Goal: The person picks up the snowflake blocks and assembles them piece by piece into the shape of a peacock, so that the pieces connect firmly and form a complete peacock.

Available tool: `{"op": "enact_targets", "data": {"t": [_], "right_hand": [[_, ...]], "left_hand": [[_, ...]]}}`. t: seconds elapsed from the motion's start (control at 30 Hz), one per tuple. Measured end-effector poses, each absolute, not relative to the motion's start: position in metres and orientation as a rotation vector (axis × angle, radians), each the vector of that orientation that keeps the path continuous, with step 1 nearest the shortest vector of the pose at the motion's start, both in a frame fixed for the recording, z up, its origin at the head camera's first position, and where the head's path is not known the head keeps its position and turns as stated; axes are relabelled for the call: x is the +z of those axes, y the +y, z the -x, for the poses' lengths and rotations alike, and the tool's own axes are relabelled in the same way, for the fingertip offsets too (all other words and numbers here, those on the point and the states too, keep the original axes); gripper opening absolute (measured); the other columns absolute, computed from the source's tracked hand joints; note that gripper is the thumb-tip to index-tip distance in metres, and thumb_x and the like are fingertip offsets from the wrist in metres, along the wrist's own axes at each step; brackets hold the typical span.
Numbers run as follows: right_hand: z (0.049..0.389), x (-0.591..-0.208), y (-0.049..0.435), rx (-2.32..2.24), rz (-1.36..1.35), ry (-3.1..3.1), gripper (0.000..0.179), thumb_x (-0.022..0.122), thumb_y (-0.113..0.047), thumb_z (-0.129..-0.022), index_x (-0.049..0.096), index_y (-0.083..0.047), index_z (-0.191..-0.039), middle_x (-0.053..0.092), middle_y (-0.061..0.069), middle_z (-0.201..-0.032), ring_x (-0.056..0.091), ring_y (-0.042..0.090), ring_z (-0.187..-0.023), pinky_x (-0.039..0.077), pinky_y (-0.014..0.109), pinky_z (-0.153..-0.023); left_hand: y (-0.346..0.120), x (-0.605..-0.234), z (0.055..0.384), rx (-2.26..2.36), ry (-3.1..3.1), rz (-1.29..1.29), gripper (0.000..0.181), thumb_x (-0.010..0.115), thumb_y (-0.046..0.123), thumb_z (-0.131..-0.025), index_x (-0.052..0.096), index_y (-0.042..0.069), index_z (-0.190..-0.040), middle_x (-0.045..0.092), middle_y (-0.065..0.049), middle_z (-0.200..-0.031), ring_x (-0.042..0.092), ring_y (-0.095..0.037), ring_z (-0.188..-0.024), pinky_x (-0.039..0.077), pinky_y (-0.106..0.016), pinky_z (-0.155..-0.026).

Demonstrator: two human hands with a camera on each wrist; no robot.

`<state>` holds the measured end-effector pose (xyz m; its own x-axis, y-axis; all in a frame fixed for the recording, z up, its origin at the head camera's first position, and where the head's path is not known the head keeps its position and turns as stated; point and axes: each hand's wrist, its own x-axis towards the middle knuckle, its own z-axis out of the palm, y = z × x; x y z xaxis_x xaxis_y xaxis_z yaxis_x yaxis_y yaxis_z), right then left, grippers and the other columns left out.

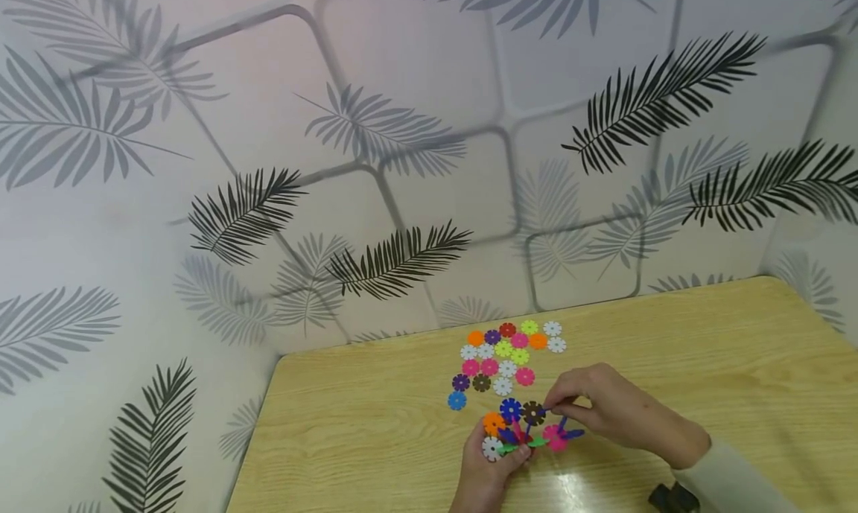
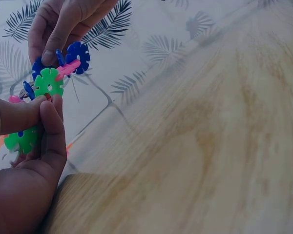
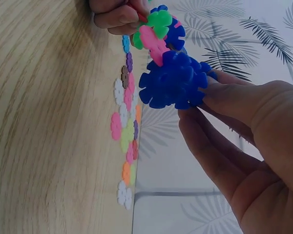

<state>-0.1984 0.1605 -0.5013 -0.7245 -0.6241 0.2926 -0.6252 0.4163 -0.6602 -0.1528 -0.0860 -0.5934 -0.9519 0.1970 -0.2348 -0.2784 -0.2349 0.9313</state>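
My left hand grips a cluster of interlocking plastic snowflake discs above the table. Orange, white, brown, pink and blue discs stick out of it at various angles. In the left wrist view a green disc stands just above the left thumb. My right hand pinches a dark blue disc between thumb and fingers at the cluster's right side. Up close in the right wrist view, blue discs overlap beside a pink one. Whether the pinched disc is slotted in cannot be told.
Loose snowflake discs in several colours lie flat beyond the hands, among them a light blue one and a red one. The wooden table meets a leaf-patterned wall. A black object shows by the right sleeve.
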Motion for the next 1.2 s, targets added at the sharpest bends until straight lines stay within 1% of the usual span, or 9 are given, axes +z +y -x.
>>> {"op": "enact_targets", "data": {"t": [0.13, 0.2, 0.3, 0.4, 0.53, 0.6, 0.7, 0.93, 1.2], "right_hand": [[0.199, -0.504, 0.160, 1.229, -1.184, -2.633, 0.019, 0.079, 0.002, -0.095, 0.084, -0.014, -0.104, 0.084, 0.001, -0.099, 0.076, 0.001, -0.089, 0.065, 0.023, -0.076], [0.199, -0.505, 0.159, 1.227, -1.192, -2.638, 0.020, 0.078, 0.003, -0.095, 0.084, -0.014, -0.104, 0.084, 0.001, -0.099, 0.076, 0.001, -0.089, 0.065, 0.022, -0.075], [0.200, -0.504, 0.159, 1.209, -1.218, -2.639, 0.021, 0.078, 0.004, -0.096, 0.084, -0.015, -0.104, 0.083, 0.000, -0.099, 0.075, 0.001, -0.090, 0.065, 0.023, -0.076], [0.200, -0.503, 0.158, 1.174, -1.245, -2.629, 0.022, 0.078, 0.003, -0.096, 0.083, -0.016, -0.104, 0.083, -0.001, -0.100, 0.074, 0.001, -0.092, 0.065, 0.024, -0.077], [0.200, -0.504, 0.158, 1.153, -1.235, -2.597, 0.021, 0.078, 0.002, -0.096, 0.082, -0.017, -0.105, 0.082, -0.003, -0.099, 0.073, 0.000, -0.091, 0.064, 0.024, -0.077], [0.199, -0.505, 0.159, 1.164, -1.212, -2.571, 0.021, 0.079, 0.001, -0.096, 0.083, -0.018, -0.106, 0.082, -0.004, -0.099, 0.073, 0.000, -0.090, 0.064, 0.023, -0.076], [0.198, -0.507, 0.161, 1.197, -1.180, -2.536, 0.021, 0.081, 0.000, -0.095, 0.083, -0.018, -0.105, 0.083, -0.004, -0.099, 0.075, 0.000, -0.089, 0.065, 0.023, -0.075], [0.195, -0.508, 0.167, 1.271, -1.113, -2.557, 0.020, 0.082, 0.001, -0.093, 0.084, -0.017, -0.102, 0.083, -0.006, -0.097, 0.077, 0.002, -0.085, 0.065, 0.023, -0.071], [0.195, -0.507, 0.170, 1.409, -0.998, -2.706, 0.015, 0.077, -0.005, -0.098, 0.082, -0.015, -0.108, 0.083, 0.000, -0.105, 0.076, 0.005, -0.093, 0.066, 0.025, -0.081]], "left_hand": [[-0.088, -0.593, 0.152, 2.183, 1.801, 0.105, 0.064, 0.081, -0.002, -0.092, 0.056, 0.003, -0.151, 0.076, -0.010, -0.134, 0.078, -0.017, -0.105, 0.063, -0.023, -0.096], [-0.089, -0.593, 0.151, 2.158, 1.824, 0.100, 0.062, 0.082, 0.000, -0.092, 0.058, 0.005, -0.149, 0.077, -0.011, -0.132, 0.078, -0.016, -0.102, 0.063, -0.023, -0.095], [-0.091, -0.595, 0.151, 2.138, 1.863, 0.059, 0.060, 0.083, 0.001, -0.092, 0.060, 0.006, -0.148, 0.078, -0.012, -0.129, 0.078, -0.014, -0.099, 0.061, -0.021, -0.098], [-0.091, -0.595, 0.151, 2.148, 1.851, 0.038, 0.059, 0.082, 0.001, -0.092, 0.060, 0.005, -0.147, 0.078, -0.013, -0.125, 0.078, -0.012, -0.093, 0.063, -0.023, -0.095], [-0.089, -0.595, 0.150, 2.246, 1.742, 0.043, 0.059, 0.078, -0.004, -0.093, 0.056, -0.001, -0.148, 0.077, -0.016, -0.126, 0.077, -0.014, -0.090, 0.065, -0.025, -0.086], [-0.088, -0.594, 0.150, 2.304, 1.675, 0.053, 0.059, 0.075, -0.008, -0.094, 0.054, -0.004, -0.148, 0.076, -0.016, -0.127, 0.077, -0.015, -0.092, 0.065, -0.025, -0.084], [-0.085, -0.594, 0.150, 2.360, 1.614, 0.071, 0.059, 0.073, -0.012, -0.094, 0.052, -0.005, -0.149, 0.075, -0.013, -0.128, 0.077, -0.017, -0.097, 0.065, -0.025, -0.084], [-0.084, -0.595, 0.152, 2.356, 1.621, 0.099, 0.063, 0.075, -0.010, -0.093, 0.051, -0.005, -0.151, 0.074, -0.015, -0.134, 0.078, -0.020, -0.106, 0.067, -0.028, -0.087], [-0.084, -0.593, 0.153, 2.377, 1.649, 0.111, 0.066, 0.080, -0.006, -0.092, 0.049, 0.000, -0.150, 0.073, -0.017, -0.137, 0.079, -0.021, -0.104, 0.068, -0.031, -0.088]]}}
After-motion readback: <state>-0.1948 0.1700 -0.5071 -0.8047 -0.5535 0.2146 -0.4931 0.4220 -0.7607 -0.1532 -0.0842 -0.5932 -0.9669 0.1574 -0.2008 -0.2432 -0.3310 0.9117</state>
